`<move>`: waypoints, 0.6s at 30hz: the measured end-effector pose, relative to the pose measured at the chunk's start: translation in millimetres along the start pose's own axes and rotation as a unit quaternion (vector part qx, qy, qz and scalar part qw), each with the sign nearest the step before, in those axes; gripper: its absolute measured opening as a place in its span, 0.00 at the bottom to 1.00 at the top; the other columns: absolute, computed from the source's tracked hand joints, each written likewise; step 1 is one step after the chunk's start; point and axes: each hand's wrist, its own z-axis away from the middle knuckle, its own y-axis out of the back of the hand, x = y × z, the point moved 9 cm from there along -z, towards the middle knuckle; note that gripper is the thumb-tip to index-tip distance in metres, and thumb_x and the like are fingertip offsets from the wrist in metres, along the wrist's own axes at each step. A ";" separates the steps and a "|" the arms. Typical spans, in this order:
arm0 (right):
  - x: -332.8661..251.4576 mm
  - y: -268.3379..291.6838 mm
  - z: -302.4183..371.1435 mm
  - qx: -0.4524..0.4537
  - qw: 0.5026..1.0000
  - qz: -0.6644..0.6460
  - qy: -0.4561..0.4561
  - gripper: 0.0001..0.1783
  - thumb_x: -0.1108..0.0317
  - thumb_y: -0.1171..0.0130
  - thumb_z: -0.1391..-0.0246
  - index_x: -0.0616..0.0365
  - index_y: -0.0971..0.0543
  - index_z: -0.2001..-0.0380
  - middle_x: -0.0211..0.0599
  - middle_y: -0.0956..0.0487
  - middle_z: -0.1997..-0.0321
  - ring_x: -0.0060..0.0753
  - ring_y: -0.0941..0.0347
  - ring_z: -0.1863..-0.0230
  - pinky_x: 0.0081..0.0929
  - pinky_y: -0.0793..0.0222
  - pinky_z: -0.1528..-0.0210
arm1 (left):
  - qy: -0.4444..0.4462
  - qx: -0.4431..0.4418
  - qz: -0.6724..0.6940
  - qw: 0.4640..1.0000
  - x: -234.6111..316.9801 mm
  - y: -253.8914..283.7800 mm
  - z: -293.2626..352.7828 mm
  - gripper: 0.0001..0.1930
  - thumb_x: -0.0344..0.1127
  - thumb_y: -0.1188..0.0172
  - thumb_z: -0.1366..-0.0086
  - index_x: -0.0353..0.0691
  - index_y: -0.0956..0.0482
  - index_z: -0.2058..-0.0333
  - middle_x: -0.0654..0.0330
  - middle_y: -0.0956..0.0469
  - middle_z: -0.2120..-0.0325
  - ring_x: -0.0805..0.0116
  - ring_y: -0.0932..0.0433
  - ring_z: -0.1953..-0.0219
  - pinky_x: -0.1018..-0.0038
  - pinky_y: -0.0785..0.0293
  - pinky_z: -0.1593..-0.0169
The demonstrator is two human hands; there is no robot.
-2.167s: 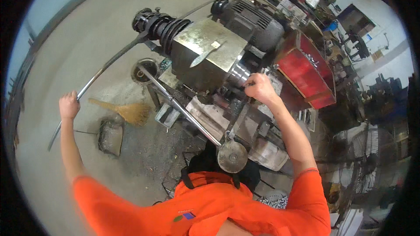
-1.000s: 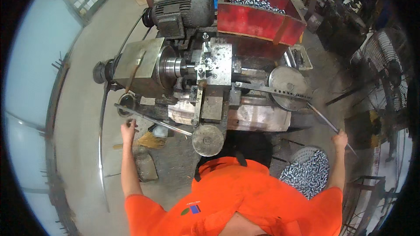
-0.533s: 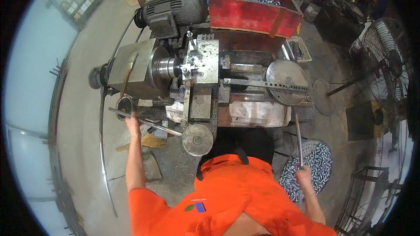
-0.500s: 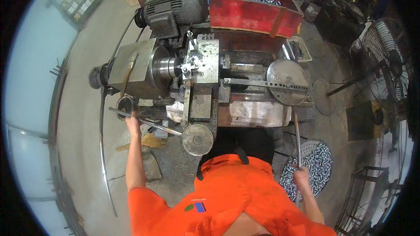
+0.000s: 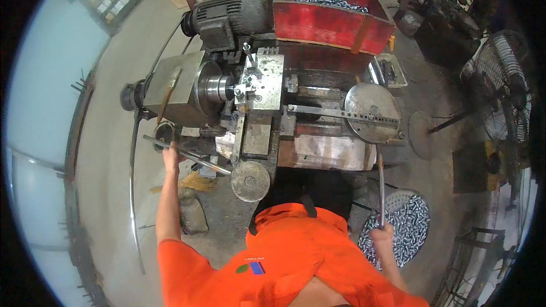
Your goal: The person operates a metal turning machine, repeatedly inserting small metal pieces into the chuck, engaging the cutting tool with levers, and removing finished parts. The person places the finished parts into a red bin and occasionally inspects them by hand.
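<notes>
My left hand [image 5: 171, 157] is closed round the end of a metal lever bar [image 5: 211, 164], which runs to a round disc [image 5: 250, 181] at the front of a small lathe. On the other side, my right hand [image 5: 382, 235] grips a long, thin lever rod [image 5: 381, 182] that hangs down from a larger round disc [image 5: 372, 98]. Between them is the tool block [image 5: 265, 82], beside the spinning-type chuck [image 5: 216, 87] of the grey headstock [image 5: 173, 92]. A small bright part at the chuck is too small to make out.
A red box [image 5: 324, 23] of small metal parts sits behind the lathe, next to an electric motor [image 5: 227, 20]. By my right hand stands a perforated basket [image 5: 406, 228] full of similar parts. A brush [image 5: 168, 96] lies on the headstock; a fan [image 5: 500, 88] stands far right.
My right hand and its lever rod have shifted a little to the left. My left hand keeps its grip on the bar; the whole view has moved slightly.
</notes>
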 end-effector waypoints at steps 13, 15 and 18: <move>-31.8 218.0 -228.5 0.259 0.785 0.562 0.000 0.36 0.63 0.42 0.65 0.58 0.32 0.46 0.49 0.26 0.55 0.51 0.29 0.55 0.45 0.35 0.52 | 0.028 -0.061 0.043 0.997 3.9 -21.5 15.7 0.18 0.41 0.48 0.38 0.32 0.33 0.57 0.55 0.26 0.75 0.62 0.22 0.76 0.70 0.21 0.77; -61.4 200.3 -230.4 0.320 0.777 0.541 0.029 0.41 0.63 0.42 0.67 0.59 0.36 0.43 0.49 0.28 0.51 0.51 0.33 0.50 0.44 0.40 0.45 | 0.043 -0.090 0.066 0.993 5.0 -20.3 16.1 0.20 0.45 0.47 0.38 0.32 0.32 0.57 0.53 0.25 0.74 0.62 0.21 0.75 0.71 0.22 0.75; -95.7 142.5 -203.1 0.363 0.767 0.513 0.131 0.46 0.65 0.40 0.72 0.62 0.39 0.42 0.52 0.33 0.45 0.54 0.40 0.43 0.42 0.49 0.37 | 0.054 -0.079 0.111 0.989 -17.2 13.0 12.6 0.24 0.51 0.45 0.39 0.32 0.30 0.57 0.50 0.23 0.70 0.60 0.21 0.71 0.69 0.23 0.69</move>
